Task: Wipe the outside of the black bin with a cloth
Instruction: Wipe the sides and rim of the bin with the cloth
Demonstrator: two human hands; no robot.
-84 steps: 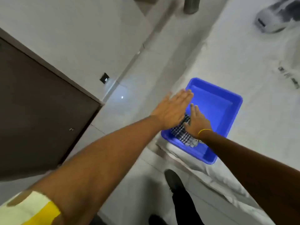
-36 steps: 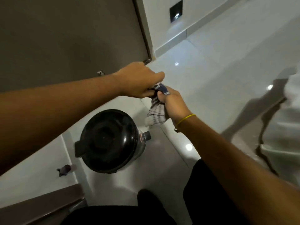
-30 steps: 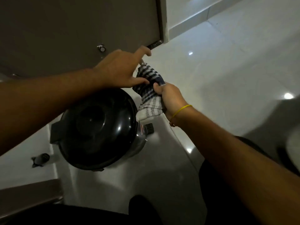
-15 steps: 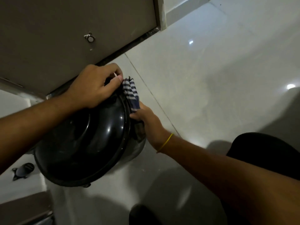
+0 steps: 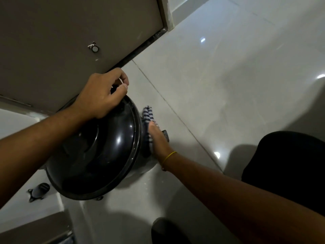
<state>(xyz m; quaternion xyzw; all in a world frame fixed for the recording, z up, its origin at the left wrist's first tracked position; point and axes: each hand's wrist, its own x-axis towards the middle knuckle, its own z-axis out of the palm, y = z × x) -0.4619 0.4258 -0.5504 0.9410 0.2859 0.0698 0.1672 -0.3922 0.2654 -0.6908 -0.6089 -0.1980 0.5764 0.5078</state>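
no text, labels or numbers legible

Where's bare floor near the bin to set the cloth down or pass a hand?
Free: the floor tiles right of the bin, out to the knee. Crowded: the gap between bin and door, where the left hand sits.

Left hand (image 5: 102, 95) lies on top of the bin (image 5: 98, 155), fingers curled over its far rim. Right hand (image 5: 158, 140), arm outstretched, presses the cloth (image 5: 148, 114) against the bin's right side.
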